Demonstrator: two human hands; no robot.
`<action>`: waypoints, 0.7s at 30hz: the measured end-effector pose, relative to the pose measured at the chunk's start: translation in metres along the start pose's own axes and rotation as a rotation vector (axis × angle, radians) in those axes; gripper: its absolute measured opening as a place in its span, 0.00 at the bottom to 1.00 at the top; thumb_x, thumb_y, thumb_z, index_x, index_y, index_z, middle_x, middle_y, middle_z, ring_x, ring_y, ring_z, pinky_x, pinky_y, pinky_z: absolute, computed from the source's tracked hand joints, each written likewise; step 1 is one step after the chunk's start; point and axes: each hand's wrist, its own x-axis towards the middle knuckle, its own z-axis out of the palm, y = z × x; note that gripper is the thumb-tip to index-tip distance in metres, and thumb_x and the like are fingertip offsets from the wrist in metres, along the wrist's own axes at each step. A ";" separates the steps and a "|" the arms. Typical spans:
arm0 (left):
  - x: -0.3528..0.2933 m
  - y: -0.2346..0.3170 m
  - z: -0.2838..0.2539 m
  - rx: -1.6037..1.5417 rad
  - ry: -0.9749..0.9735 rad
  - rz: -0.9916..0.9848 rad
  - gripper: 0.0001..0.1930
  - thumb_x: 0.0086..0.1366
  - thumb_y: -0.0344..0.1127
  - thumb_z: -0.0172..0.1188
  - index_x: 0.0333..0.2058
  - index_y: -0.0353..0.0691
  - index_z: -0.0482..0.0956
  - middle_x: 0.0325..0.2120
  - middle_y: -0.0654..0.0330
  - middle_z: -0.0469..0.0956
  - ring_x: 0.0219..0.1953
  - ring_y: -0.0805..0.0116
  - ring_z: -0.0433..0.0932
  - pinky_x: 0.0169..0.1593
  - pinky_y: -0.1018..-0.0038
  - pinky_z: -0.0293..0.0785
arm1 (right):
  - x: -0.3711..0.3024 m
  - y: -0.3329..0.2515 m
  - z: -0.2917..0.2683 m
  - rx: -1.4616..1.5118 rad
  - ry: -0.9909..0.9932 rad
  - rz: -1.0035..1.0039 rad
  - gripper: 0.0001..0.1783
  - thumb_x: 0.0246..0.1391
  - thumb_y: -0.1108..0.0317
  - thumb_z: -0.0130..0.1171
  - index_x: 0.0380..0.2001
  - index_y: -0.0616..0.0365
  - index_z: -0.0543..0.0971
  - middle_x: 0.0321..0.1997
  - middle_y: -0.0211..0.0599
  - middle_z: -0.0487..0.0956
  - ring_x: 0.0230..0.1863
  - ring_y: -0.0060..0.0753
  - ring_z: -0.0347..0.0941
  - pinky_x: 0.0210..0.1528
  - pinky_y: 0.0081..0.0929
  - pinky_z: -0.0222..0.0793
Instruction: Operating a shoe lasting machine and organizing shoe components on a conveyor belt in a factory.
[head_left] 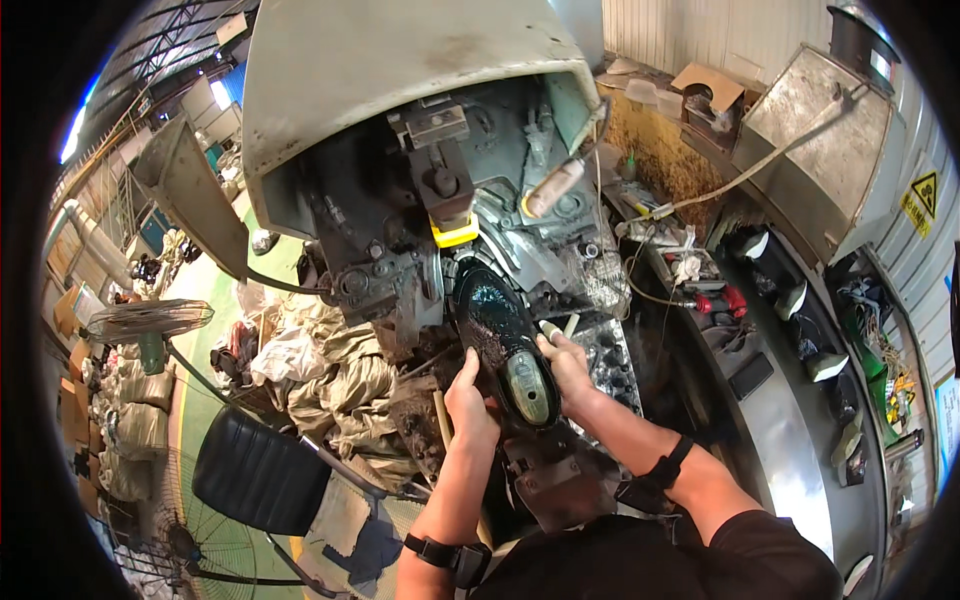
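A black shoe upper on a last lies bottom up, its front end inside the jaws of a large grey machine. Toward me, the pale green bottom of the last shows a small hole. My left hand grips the left side of the heel part, thumb up along the edge; its other fingers are mostly hidden. On the opposite side, my right hand is closed round the shoe, with a white covering on one finger. Just beyond the toe, a yellow block sits beneath the machine's central press head.
To the right, a curved conveyor carries several lasted shoes. Beige sacks are heaped left of the machine. A black chair and a fan stand farther left. A cable droops across the upper right.
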 end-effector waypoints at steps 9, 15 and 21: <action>0.063 0.007 0.001 -0.040 0.158 -0.026 0.18 0.70 0.41 0.61 0.47 0.28 0.79 0.43 0.58 0.82 0.38 0.67 0.80 0.46 0.71 0.76 | 0.049 -0.005 0.023 -0.026 0.052 0.026 0.15 0.68 0.71 0.50 0.55 0.61 0.68 0.41 0.34 0.77 0.41 0.27 0.75 0.44 0.29 0.75; 0.084 -0.030 -0.017 0.229 0.302 0.326 0.15 0.70 0.40 0.60 0.36 0.31 0.82 0.33 0.64 0.81 0.32 0.78 0.72 0.38 0.79 0.68 | 0.067 0.015 0.003 0.007 -0.024 0.018 0.27 0.68 0.69 0.51 0.67 0.60 0.57 0.45 0.38 0.79 0.42 0.29 0.77 0.45 0.29 0.76; 0.103 -0.051 -0.038 0.330 0.324 0.431 0.16 0.72 0.40 0.58 0.31 0.33 0.81 0.27 0.69 0.79 0.29 0.82 0.69 0.35 0.80 0.67 | 0.079 0.041 -0.008 0.098 -0.058 -0.105 0.19 0.68 0.69 0.53 0.56 0.63 0.62 0.48 0.41 0.80 0.43 0.28 0.78 0.46 0.27 0.77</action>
